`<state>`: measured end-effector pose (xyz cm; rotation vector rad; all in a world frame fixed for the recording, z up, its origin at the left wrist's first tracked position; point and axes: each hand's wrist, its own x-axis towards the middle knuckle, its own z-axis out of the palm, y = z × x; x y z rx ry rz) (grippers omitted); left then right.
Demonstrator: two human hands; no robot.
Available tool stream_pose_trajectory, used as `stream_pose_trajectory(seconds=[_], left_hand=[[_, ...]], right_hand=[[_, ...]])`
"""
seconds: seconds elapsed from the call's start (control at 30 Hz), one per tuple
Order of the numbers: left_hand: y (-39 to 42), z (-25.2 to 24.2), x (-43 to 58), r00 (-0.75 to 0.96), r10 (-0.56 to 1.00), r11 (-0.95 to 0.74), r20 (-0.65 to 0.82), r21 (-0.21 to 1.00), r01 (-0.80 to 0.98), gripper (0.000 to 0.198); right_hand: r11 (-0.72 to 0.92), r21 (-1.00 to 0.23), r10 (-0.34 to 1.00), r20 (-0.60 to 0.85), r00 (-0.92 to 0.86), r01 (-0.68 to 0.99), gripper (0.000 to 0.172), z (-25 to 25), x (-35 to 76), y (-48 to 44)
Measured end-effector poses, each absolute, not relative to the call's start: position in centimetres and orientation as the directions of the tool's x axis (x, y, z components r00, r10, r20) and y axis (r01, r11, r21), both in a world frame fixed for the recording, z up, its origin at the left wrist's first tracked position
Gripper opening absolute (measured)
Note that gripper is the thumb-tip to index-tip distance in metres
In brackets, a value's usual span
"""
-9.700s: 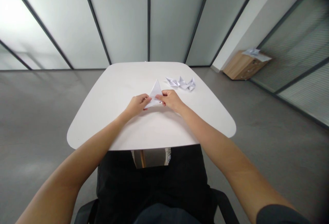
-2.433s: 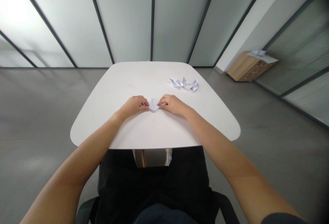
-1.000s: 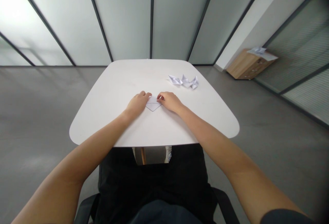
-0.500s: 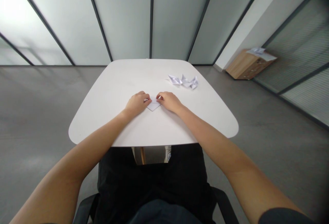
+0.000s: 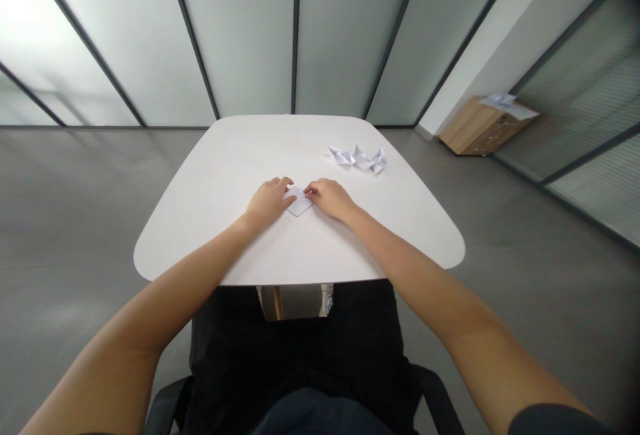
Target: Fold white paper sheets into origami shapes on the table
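On the white table (image 5: 240,242), a cluster of finished folded paper figures (image 5: 359,158) is lying to the far right, well apart from the piece being worked near the middle. The left hand (image 5: 267,200) is pressing with loosely extended fingers on the left edge of a small folded paper (image 5: 300,205) lying flat between both hands. The right hand (image 5: 331,198) is setting curled fingertips on the paper's right corner, pinching or only pressing I cannot tell. Judging by its flat pointed shape, this piece is looking partway folded, with shaping left.
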<state>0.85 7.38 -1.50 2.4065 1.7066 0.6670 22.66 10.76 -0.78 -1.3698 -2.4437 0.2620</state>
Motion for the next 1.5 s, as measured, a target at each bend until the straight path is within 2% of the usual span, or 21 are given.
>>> stream_pose_trajectory(seconds=[0.13, 0.43, 0.63, 0.73, 0.9, 1.0, 1.1, 1.2, 1.33, 1.5], left_hand=[[7.5, -1.9, 1.1, 0.246, 0.934, -0.326, 0.258, 0.339, 0.882, 0.038], [7.8, -1.9, 0.9, 0.209, 0.958, -0.28, 0.194, 0.497, 0.821, 0.045], [7.4, -1.5, 0.6, 0.203, 0.955, -0.293, 0.217, 0.572, 0.767, 0.042], [7.5, -1.6, 0.4, 0.168, 0.962, -0.272, 0.217, 0.671, 0.69, 0.046], [8.0, -1.6, 0.2, 0.108, 0.969, -0.246, 0.224, 0.803, 0.543, 0.048], [8.5, -1.6, -0.3, 0.11, 0.97, -0.244, 0.218, 0.864, 0.44, 0.052], [8.8, -1.5, -1.2, 0.19, 0.967, -0.222, 0.169, 0.925, 0.307, 0.052], [8.6, -1.1, -2.0, 0.243, 0.964, -0.178, 0.109, 0.942, 0.284, 0.044], [8.2, -0.7, -2.2, 0.273, 0.958, -0.162, 0.082, 0.945, 0.285, 0.048], [8.3, -0.8, -1.8, 0.192, 0.974, -0.186, 0.12, 0.908, 0.374, 0.044]], right_hand=[[0.518, -0.341, 0.855, 0.187, -0.484, 0.784, 0.021, -0.8, 22.6, 10.7], [0.394, -0.532, 0.906, 0.087, -0.414, 0.75, 0.02, -0.8, 22.3, 11.1], [0.368, -0.59, 0.913, 0.082, -0.4, 0.719, 0.022, -0.7, 22.3, 10.9], [0.368, -0.611, 0.909, 0.076, -0.41, 0.701, 0.022, -0.6, 22.5, 10.8], [0.362, -0.68, 0.898, 0.073, -0.433, 0.637, 0.034, -0.6, 22.8, 11.0], [0.371, -0.724, 0.894, 0.11, -0.434, 0.582, 0.024, -0.6, 23.1, 11.4], [0.378, -0.774, 0.903, 0.187, -0.387, 0.508, 0.021, -0.6, 23.5, 11.8], [0.377, -0.813, 0.907, 0.229, -0.352, 0.444, 0.023, -0.5, 23.9, 12.2], [0.389, -0.817, 0.897, 0.231, -0.376, 0.426, 0.024, -0.3, 24.2, 12.2], [0.391, -0.822, 0.893, 0.23, -0.386, 0.414, 0.027, -0.3, 24.2, 12.1]])
